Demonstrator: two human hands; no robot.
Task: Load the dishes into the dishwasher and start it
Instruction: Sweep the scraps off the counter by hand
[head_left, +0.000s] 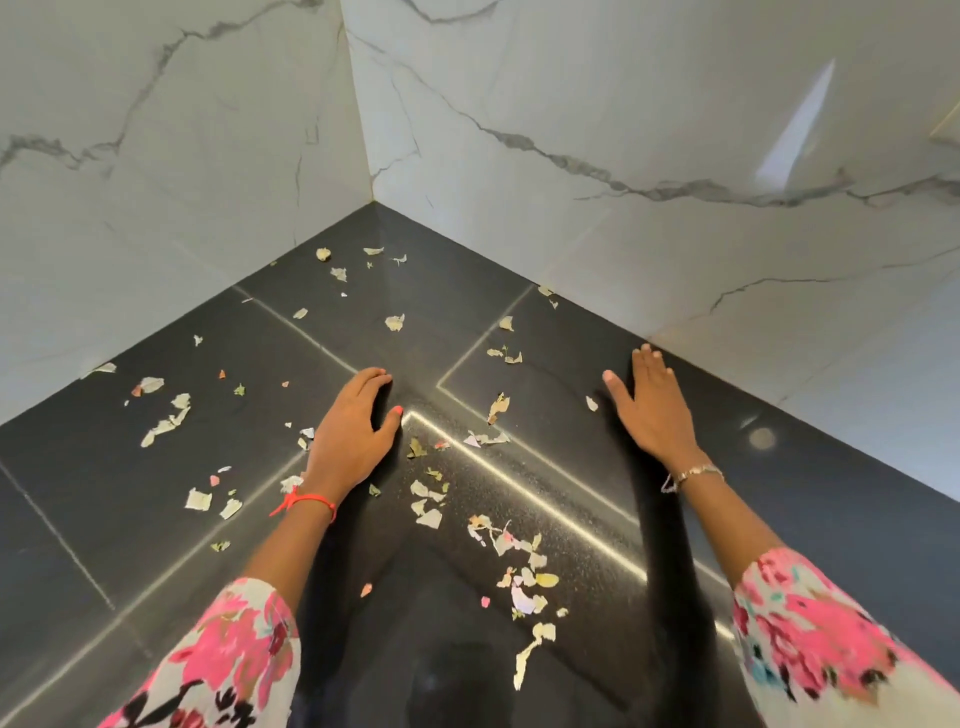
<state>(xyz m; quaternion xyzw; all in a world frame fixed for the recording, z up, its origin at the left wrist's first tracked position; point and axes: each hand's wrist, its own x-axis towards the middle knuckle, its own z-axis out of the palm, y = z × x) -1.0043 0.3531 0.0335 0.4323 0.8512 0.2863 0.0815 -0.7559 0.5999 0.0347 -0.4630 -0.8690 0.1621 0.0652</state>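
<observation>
Your left hand (353, 436) loosely curved, right hand (652, 410) flat, both empty over the counter (831, 499). Likely corralling scraps (428, 518); contact unclear.

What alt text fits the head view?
A person's left hand and right hand rest, holding nothing, on a dark stone countertop in a corner between white marble walls. Pale torn scraps lie scattered across the countertop around both hands.

Kitchen corner: black speckled stone countertop (441, 291) is lying under left hand (350, 436) and right hand (652, 410), white grey-veined marble walls (623, 104) meeting beyond them.
</observation>
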